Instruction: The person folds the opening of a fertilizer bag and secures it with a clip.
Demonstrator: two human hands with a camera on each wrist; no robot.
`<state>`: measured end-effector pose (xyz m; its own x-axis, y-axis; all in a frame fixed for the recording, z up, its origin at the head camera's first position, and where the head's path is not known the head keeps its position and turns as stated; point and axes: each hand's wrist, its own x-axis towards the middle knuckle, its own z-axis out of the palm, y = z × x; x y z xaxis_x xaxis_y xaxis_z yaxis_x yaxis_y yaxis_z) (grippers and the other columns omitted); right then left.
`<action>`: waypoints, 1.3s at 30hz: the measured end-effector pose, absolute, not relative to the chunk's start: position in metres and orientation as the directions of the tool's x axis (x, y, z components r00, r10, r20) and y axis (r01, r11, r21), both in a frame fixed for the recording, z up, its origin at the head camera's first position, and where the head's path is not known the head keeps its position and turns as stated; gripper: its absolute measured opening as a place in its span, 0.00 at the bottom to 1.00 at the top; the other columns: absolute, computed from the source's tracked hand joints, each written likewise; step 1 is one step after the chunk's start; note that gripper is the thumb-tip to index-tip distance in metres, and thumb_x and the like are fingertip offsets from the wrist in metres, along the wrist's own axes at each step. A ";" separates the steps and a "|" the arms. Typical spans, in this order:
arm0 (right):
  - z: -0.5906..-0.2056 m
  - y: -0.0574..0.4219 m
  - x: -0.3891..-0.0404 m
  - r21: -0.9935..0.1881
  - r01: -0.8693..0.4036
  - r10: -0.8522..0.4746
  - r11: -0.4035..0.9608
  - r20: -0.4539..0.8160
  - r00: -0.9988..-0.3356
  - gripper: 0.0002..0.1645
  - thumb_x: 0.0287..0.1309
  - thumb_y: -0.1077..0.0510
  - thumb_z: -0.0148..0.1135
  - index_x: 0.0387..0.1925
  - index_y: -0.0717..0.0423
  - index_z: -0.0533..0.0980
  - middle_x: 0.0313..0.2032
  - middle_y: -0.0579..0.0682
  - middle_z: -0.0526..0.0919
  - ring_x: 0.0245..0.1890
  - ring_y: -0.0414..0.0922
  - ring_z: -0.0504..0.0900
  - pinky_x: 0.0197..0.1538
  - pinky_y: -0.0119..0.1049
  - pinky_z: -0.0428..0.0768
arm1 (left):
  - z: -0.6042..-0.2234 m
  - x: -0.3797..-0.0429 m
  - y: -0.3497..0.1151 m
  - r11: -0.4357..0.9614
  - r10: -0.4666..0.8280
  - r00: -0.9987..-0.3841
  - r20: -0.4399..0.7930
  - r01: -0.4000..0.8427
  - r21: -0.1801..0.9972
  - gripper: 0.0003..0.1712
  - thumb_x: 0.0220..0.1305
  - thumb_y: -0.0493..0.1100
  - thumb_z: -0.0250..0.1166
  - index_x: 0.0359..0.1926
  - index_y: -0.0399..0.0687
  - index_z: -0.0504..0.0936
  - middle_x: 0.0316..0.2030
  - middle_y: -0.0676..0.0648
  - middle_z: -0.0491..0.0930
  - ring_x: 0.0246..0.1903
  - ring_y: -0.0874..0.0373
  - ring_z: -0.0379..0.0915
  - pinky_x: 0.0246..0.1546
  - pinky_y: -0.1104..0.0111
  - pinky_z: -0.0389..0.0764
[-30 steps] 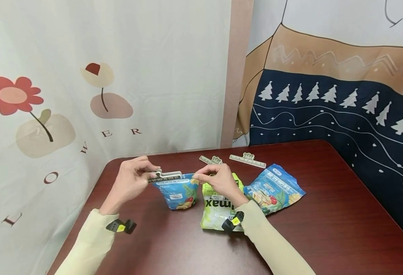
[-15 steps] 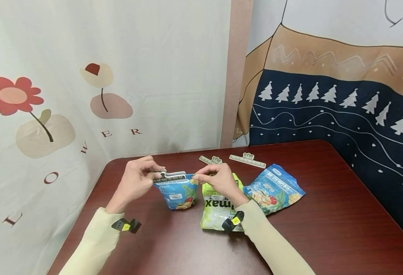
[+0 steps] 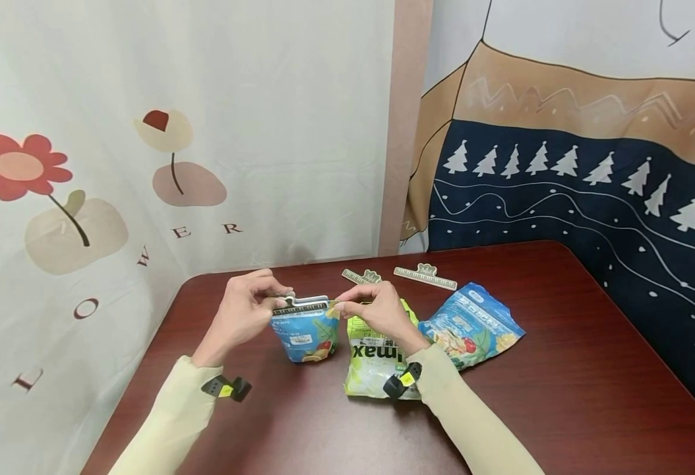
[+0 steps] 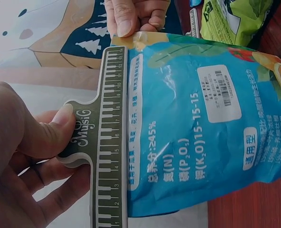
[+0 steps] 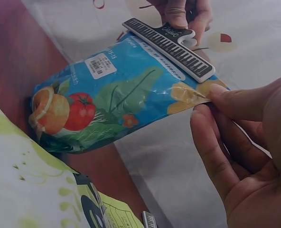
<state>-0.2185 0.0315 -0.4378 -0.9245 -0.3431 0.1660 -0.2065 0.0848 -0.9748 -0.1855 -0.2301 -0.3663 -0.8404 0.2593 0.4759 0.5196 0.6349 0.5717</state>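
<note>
A blue fertilizer bag (image 3: 304,335) with fruit pictures stands upright, its top edge between the two hands. My left hand (image 3: 245,308) pinches the handle of a dark ruler-shaped clip (image 4: 109,137) marked "Music" with piano keys. That clip lies along the bag's top edge, reaching almost to its right corner. With thumb and fingers, my right hand (image 3: 380,311) pinches the top right corner of the bag, as the right wrist view (image 5: 216,92) also shows. Behind the right hand and forearm, a green and white bag (image 3: 371,369) is partly hidden.
Another blue bag (image 3: 478,323) lies to the right on the dark red table (image 3: 591,369). Two more piano-pattern clips lie at the back, one clip (image 3: 426,276) fully visible, the other clip (image 3: 359,276) partly behind the right hand. Printed curtains (image 3: 288,132) hang behind the table.
My left hand has moved right with the clip, sliding it along the bag's top edge toward the right hand. The right hand keeps its pinch on the corner.
</note>
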 end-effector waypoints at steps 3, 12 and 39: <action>-0.438 0.032 -0.220 -0.976 -0.204 -0.345 0.081 0.164 -0.924 0.08 0.56 0.50 0.77 0.37 0.47 0.90 0.31 0.50 0.91 0.36 0.58 0.90 0.45 0.55 0.86 | -0.366 -0.187 -0.227 0.634 0.264 -0.839 0.475 0.522 0.570 0.18 0.53 0.20 0.68 0.29 0.48 0.91 0.27 0.55 0.82 0.32 0.62 0.85 0.26 0.74 0.82; -0.436 0.033 -0.219 -0.978 -0.197 -0.353 0.065 0.162 -0.922 0.07 0.56 0.52 0.78 0.35 0.48 0.90 0.29 0.52 0.91 0.37 0.63 0.89 0.42 0.54 0.86 | -0.367 -0.187 -0.220 0.652 0.266 -0.853 0.449 0.502 0.569 0.18 0.54 0.23 0.68 0.32 0.51 0.92 0.28 0.57 0.81 0.25 0.62 0.76 0.25 0.71 0.79; -0.438 0.035 -0.223 -0.965 -0.251 -0.366 0.083 0.205 -0.908 0.14 0.52 0.57 0.79 0.41 0.52 0.85 0.36 0.48 0.88 0.37 0.43 0.87 0.42 0.37 0.83 | -0.368 -0.188 -0.215 0.662 0.288 -0.857 0.428 0.501 0.558 0.15 0.53 0.25 0.71 0.32 0.50 0.91 0.31 0.53 0.84 0.27 0.63 0.78 0.28 0.70 0.81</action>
<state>-0.2226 0.0345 -0.4384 -0.9078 -0.3661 0.2046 -0.2506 0.0826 -0.9646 -0.1881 -0.2147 -0.3679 -0.8568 0.2876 0.4280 0.5008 0.6618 0.5578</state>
